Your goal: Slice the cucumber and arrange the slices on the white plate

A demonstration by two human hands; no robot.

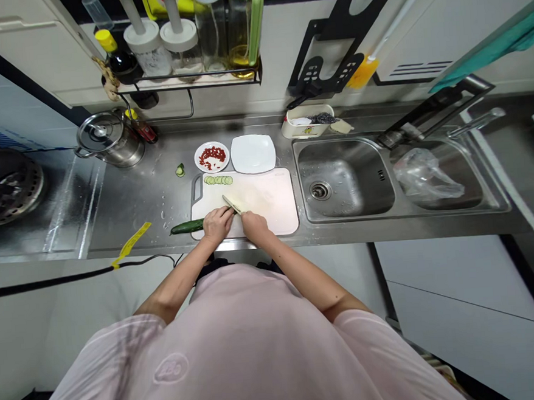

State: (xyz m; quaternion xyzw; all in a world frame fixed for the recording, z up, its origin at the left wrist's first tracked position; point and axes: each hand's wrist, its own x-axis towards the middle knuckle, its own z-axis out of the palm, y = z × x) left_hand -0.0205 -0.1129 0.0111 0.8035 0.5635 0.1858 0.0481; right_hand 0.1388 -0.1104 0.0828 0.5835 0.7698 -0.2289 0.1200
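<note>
Left fingers (217, 218) curl over the glossy cucumber (186, 227); right fingers (249, 219) grip the knife (231, 203).

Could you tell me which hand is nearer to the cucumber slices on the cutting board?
Left. The left hand is just below the cucumber slices; the right hand is farther, below and to the right.

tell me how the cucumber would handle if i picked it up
The cucumber looks stiff, holding straight past the cutting board's edge. Its glossy, rounded skin is probably slippery, and it would likely roll if the left hand let go.
</note>
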